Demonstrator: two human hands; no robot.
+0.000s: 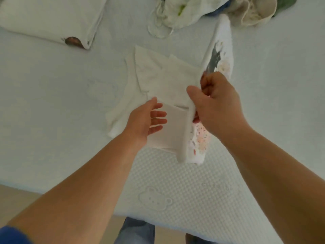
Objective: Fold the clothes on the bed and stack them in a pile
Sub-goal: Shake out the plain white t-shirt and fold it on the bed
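A white printed shirt (163,76) lies on the bed (52,103) in front of me, its right side folded over so the coloured print shows along that edge. My right hand (216,103) pinches the folded right edge and lifts it slightly. My left hand (147,120) is flat, fingers apart, resting on the shirt's lower part. A folded white garment (52,18) lies at the far left. An unfolded heap of clothes (211,9) sits at the far edge, top centre to right.
The pale mattress cover has an embossed bear pattern (154,199) near the front edge. The bed's front edge runs across the bottom, with floor and my jeans-clad legs (137,231) below it.
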